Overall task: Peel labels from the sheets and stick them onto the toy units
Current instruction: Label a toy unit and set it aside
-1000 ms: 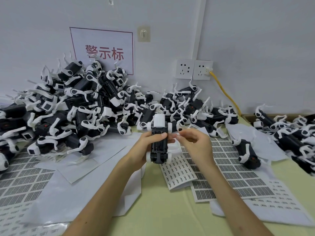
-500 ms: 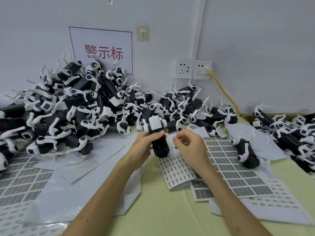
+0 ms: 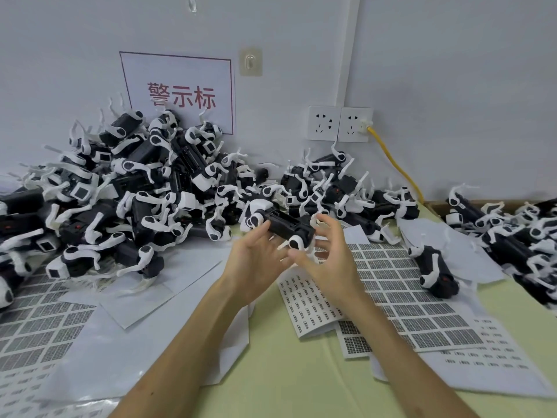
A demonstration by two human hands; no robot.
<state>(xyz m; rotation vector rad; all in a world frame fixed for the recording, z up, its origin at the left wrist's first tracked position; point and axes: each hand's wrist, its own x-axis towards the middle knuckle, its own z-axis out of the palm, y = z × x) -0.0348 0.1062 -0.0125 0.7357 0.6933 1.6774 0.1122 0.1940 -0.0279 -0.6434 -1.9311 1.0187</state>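
A black-and-white toy unit (image 3: 283, 226) lies sideways in the air between my hands, above the label sheets. My right hand (image 3: 325, 254) grips its right end, fingers curved over the top and thumb underneath. My left hand (image 3: 256, 260) touches its left end with fairly straight fingers. A sheet of small labels (image 3: 307, 300) lies just below my hands, overlapping a sheet of larger grey labels (image 3: 401, 285). Whether a label is on my fingers cannot be told.
A big pile of toy units (image 3: 144, 188) fills the left and back of the table. A single toy (image 3: 434, 267) lies on the sheets at the right, with another pile (image 3: 512, 233) beyond. More label sheets (image 3: 36, 324) lie at the left. A yellow cable (image 3: 394, 164) hangs from the wall socket.
The toy has turned from upright to lying sideways and moved right. My right hand, which was beside it, now grips its end, and my left hand's grip has loosened.
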